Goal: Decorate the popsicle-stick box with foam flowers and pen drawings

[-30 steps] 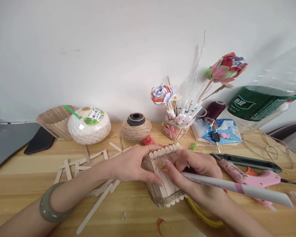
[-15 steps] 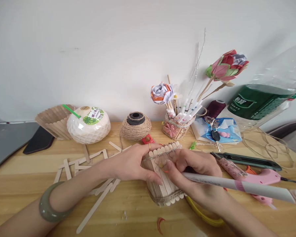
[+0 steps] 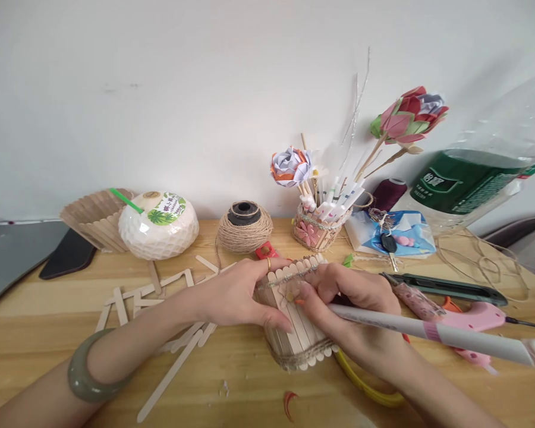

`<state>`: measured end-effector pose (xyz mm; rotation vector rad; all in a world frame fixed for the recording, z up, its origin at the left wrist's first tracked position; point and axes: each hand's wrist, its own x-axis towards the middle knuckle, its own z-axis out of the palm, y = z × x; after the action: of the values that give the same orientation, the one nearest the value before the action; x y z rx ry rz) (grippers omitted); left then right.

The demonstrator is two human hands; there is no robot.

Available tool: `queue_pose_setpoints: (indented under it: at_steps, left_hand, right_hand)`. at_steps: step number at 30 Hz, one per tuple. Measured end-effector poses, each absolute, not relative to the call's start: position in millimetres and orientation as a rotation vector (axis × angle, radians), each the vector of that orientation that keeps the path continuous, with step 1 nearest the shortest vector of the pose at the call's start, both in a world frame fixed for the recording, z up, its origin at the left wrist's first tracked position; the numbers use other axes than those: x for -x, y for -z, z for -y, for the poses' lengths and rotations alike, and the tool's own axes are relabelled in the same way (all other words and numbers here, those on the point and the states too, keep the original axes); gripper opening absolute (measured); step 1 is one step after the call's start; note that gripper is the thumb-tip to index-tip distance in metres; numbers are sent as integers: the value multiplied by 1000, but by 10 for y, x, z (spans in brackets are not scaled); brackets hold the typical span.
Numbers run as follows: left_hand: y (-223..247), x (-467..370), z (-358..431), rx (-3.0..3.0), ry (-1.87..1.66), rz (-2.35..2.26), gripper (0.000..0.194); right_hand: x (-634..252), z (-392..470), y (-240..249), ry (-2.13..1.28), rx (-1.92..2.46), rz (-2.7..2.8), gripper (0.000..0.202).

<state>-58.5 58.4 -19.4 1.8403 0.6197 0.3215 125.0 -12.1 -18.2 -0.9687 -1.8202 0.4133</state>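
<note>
A small holder made of popsicle sticks (image 3: 296, 333), bound with twine near its top and bottom, is tilted on the table between my hands. My left hand (image 3: 238, 297) grips its left side, thumb across the front. In my right hand (image 3: 356, 306) is a marker pen (image 3: 392, 321) with a white barrel and pink band, its orange tip against the front of the holder. A pale flower outline with a yellowish centre (image 3: 289, 295) shows there, partly behind my right fingers.
Loose popsicle sticks (image 3: 169, 380) lie left. Behind stand a twine spool (image 3: 245, 229), a wrapped coconut (image 3: 158, 229) and a pen holder (image 3: 316, 232) with paper flowers. Right are a pink glue gun (image 3: 477, 318), a utility knife (image 3: 455, 288) and a large bottle (image 3: 463, 178). A yellow ring (image 3: 365, 386) sits near my right wrist.
Both hands keep their hold on the holder and marker. The right fingertips have shifted very slightly at the flower; the whole view has drifted a little.
</note>
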Motion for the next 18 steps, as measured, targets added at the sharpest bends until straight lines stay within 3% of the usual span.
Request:
queue_pose_setpoints:
  at_steps: [18]
  left_hand:
    - [205,572,-573,-1894,-357,-625,67]
  right_hand:
    - [-1214,132,196,-451,931,1766,33]
